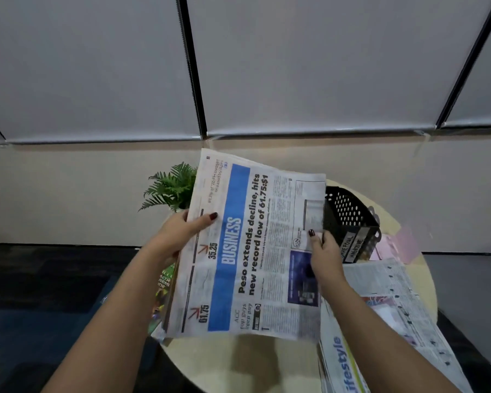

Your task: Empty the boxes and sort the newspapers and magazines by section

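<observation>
Both hands grip a Business newspaper (247, 248) at mid-frame above the round bench (253, 361) — left hand (182, 231) pinching its left edge, right hand (323, 251) its right edge. A black perforated box (349, 217) stands behind; Lifestyle papers (380, 330) lie lower right.

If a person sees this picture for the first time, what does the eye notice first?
First, the Business newspaper with its blue banner, held up at centre by the left hand and right hand. Behind it stands a black perforated basket, right; a Lifestyle newspaper lies on the round table, lower right.
</observation>
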Tool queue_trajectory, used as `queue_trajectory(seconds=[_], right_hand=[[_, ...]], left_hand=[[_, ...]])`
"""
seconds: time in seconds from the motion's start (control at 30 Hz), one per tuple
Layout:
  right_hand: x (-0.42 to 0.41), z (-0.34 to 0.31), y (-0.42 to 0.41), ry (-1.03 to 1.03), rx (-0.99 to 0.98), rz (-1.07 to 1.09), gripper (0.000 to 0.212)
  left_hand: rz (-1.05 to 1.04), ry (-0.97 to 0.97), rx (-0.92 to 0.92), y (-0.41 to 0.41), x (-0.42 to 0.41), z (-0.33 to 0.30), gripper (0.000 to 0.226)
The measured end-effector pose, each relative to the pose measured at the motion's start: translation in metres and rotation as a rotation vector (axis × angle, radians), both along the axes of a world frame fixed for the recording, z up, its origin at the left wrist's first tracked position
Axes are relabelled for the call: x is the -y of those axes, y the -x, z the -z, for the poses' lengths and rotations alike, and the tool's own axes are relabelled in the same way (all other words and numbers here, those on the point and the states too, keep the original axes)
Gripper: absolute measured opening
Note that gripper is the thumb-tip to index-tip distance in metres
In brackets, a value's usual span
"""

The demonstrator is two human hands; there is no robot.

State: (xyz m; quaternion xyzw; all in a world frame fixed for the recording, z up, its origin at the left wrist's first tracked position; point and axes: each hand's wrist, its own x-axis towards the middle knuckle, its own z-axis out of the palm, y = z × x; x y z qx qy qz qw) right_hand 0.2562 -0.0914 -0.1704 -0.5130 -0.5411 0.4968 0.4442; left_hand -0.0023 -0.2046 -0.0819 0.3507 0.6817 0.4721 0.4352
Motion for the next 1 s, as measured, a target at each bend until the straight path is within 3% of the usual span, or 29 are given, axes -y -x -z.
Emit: queue_trajectory(seconds=[0.17, 0.37, 0.47, 0.7, 0.9, 1.0], right_hand=[[-0.034, -0.006, -0.005, 0.124, -0.125, -0.062, 0.021], [-0.072, -0.019, -0.007, 0.324, -0.226, -0.208, 0.040], [-0.081, -0.019, -0.009, 0.430, -0.209, -0.274, 0.034], [-0.131, -0.031, 0.005, 0.231, -0.009, -0.151, 0.026], [-0.175, -0.033, 0.023, 0.208, -0.001, -0.107, 0.029], [-0.184, -0.032, 0.029, 0.044, 0.231, -0.140, 0.029]], left_hand=[[0.155, 0.141, 0.121, 0.004, -0.014, -0.014, 0.033], [0.041, 0.010, -0.082, 0.006, -0.048, -0.037, 0.028], [-0.041, -0.005, -0.121, 0.008, -0.066, -0.049, 0.023], [-0.053, -0.001, -0.063, 0.003, -0.116, -0.072, 0.016], [-0.050, -0.014, -0.216, 0.010, -0.171, -0.096, 0.017], [-0.039, -0.020, -0.219, 0.011, -0.197, -0.106, 0.025]])
